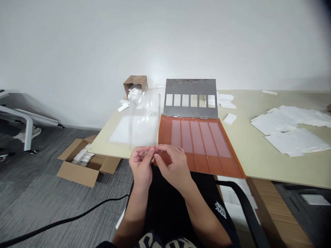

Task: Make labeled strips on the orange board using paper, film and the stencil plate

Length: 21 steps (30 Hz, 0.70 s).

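Note:
My left hand is closed in a pinch at the near right corner of a clear plastic film, thumb pressed against the fingers. Meeting it there, my right hand has its index finger and thumb curled toward the same corner. The part of the film between the fingertips is mostly hidden. Glare shows on the film, which bulges up from the table's left side. Just right of it lies an orange tray with several long slots covered by pale film. A grey metal plate with several rectangular windows stands raised at the tray's far edge.
A small cardboard box spills white pieces at the table's back left. Flat white sheets cover part of the right side. An open carton sits on the floor at left, near a black cable. A black armrest is right of me.

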Each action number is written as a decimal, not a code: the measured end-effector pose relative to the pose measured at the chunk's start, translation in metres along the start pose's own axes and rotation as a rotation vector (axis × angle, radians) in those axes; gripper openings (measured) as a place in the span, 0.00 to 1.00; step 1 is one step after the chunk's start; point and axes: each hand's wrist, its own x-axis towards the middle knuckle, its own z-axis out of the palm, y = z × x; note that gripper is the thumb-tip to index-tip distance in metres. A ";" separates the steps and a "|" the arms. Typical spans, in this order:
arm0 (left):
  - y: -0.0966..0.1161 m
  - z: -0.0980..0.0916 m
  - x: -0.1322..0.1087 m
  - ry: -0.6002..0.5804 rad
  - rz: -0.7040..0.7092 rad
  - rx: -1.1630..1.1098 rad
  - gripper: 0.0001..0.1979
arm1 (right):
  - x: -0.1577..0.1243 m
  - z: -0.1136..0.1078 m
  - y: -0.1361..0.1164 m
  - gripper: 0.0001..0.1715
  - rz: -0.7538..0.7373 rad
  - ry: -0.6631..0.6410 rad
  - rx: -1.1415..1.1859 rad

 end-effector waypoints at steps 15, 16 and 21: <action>0.003 0.000 0.031 -0.033 0.175 0.115 0.11 | 0.032 0.011 -0.001 0.06 0.035 -0.063 -0.100; 0.005 0.000 0.033 -0.037 0.166 0.113 0.11 | 0.035 0.012 0.000 0.06 0.036 -0.067 -0.101; 0.009 0.001 0.040 -0.045 0.135 0.126 0.12 | 0.044 0.016 0.004 0.04 0.051 -0.092 -0.057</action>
